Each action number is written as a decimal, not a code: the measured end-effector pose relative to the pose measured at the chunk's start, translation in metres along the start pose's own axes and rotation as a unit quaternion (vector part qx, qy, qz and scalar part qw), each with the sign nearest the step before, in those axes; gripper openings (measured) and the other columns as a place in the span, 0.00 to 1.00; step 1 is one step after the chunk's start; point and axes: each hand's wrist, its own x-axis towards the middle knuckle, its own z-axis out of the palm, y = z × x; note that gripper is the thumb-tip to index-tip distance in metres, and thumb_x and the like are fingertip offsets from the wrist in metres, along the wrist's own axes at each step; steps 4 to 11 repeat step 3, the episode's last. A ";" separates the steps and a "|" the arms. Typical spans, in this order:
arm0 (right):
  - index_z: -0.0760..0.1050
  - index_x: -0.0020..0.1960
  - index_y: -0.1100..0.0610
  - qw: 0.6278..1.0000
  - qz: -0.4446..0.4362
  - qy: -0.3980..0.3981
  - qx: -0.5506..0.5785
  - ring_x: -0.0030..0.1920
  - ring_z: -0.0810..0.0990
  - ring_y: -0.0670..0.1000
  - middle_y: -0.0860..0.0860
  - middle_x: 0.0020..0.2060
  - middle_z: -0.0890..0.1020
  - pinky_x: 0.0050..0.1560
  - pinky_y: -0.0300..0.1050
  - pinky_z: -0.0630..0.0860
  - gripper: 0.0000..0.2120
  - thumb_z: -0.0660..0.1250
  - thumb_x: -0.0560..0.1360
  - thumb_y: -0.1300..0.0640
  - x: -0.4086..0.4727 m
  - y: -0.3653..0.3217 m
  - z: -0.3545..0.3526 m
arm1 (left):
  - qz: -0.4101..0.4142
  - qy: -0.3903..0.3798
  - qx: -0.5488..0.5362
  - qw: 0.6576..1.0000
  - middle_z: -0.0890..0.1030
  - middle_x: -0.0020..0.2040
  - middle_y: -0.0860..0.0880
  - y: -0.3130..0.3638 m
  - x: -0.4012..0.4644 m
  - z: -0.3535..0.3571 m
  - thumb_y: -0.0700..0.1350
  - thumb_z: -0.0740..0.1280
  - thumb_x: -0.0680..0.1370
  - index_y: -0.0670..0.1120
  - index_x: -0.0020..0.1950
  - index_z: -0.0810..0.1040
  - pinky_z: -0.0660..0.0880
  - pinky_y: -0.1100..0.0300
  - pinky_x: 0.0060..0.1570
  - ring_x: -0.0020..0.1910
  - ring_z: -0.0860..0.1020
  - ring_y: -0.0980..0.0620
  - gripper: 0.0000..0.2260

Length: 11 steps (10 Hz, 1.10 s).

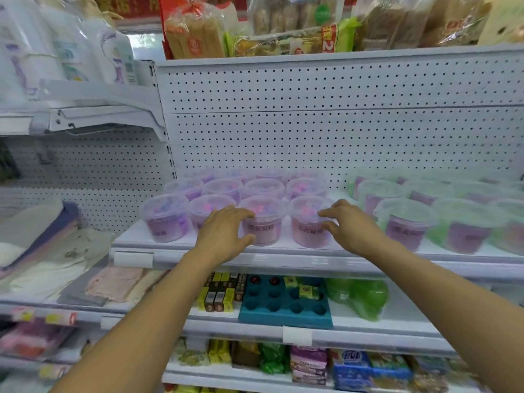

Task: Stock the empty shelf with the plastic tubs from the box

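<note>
— What is happening at the white metal shelf (283,248)?

— A person reaches in with both bare arms. The left hand (224,236) curls thumb and fingers round a clear plastic tub with purple contents and a see-through lid (262,222) in the front row. The right hand (347,225) does likewise with the neighbouring purple tub (307,222), fingers over its lid, thumb against its wall.

— Where do the other tubs stand?

— Rows of the same purple tubs (224,188) fill the shelf's left part, back to the white perforated backboard (340,131). To the right, apart from them, stands a group of green-tinted lidded tubs (408,222).

— And round about?

— Above, cellophane-wrapped packs of biscuits (195,32) crowd the top shelf. Below, a teal tray with round holes (286,304) lies beside small yellow-and-brown boxes (221,293) and a bright green plastic bag (360,296). Lower still, mixed packets (309,364). On the left bay, folded cloths in clear wrap (113,285) and white bagged goods (56,52).

— Anything in the way?

— The left forearm crosses the shelf edge and hides part of the yellow boxes.
</note>
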 end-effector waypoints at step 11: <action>0.55 0.77 0.46 0.993 0.005 -0.083 -0.087 0.74 0.56 0.57 0.51 0.76 0.55 0.66 0.57 0.64 0.29 0.60 0.78 0.45 -0.021 -0.014 -0.023 | -0.003 -0.042 0.041 0.998 0.60 0.77 0.52 0.021 -0.006 -0.014 0.61 0.62 0.77 0.55 0.76 0.59 0.53 0.47 0.75 0.77 0.54 0.48 0.30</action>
